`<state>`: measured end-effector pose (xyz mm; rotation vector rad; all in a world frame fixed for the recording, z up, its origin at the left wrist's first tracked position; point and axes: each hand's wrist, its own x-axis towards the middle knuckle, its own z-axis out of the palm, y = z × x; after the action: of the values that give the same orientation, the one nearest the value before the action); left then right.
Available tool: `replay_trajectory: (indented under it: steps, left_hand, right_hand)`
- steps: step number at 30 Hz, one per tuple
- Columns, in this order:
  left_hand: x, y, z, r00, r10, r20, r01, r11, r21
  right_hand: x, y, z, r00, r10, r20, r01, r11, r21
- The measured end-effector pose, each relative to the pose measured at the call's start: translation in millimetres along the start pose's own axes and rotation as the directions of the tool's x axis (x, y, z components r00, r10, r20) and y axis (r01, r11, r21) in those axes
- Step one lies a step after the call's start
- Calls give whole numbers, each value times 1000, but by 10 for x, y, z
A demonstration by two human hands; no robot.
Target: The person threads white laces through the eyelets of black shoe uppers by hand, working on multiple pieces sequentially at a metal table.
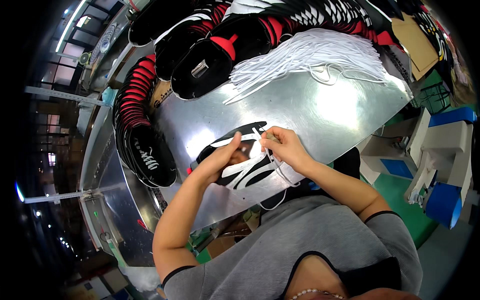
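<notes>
A black and white shoe upper [256, 177] lies tilted over the metal table in front of me. My left hand [220, 159] grips its left side, the thumb along the edge and the other fingers partly hidden in the opening. At the lacing end, my right hand [287, 147] pinches a white shoelace [281, 172] between thumb and fingers. The lace runs through the upper near those fingertips, and a loose length loops down past the table's front edge. Exactly which eyelet it passes through is too small to tell.
A large heap of white shoelaces [312, 55] covers the table's far side. Nested black and red shoe uppers [137, 100] curve along the left, with more stacks [200, 70] at the back. Right of the table [200, 110] stands a beige and blue machine [420, 155].
</notes>
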<state>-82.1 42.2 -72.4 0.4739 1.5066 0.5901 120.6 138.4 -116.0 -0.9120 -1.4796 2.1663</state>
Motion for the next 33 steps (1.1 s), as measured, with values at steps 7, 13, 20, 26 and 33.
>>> replay_trajectory:
  steps: [7,13,20,26,33]
  left_hand:
    - [272,-59,551,934,345,89,-205,726,-657]
    - [160,-63,812,881,438,-181,-468,748,-470]
    - [24,-99,1005,756,592,-280,-644,749,-156]
    - [-15,-144,1098,708,568,-419,-672,724,-154]
    - [-11,-157,1085,771,505,-388,-607,767,-208]
  right_hand:
    - [-121,-271,-151,990,-126,-55,128,992,23]
    - [-349,-458,-170,990,-140,9,139,989,38]
    - [-362,-380,-168,987,-162,2,158,960,-230]
    - [-519,-434,-198,965,-254,72,263,904,-338]
    - [-534,-451,-322,951,-292,100,308,875,-373]
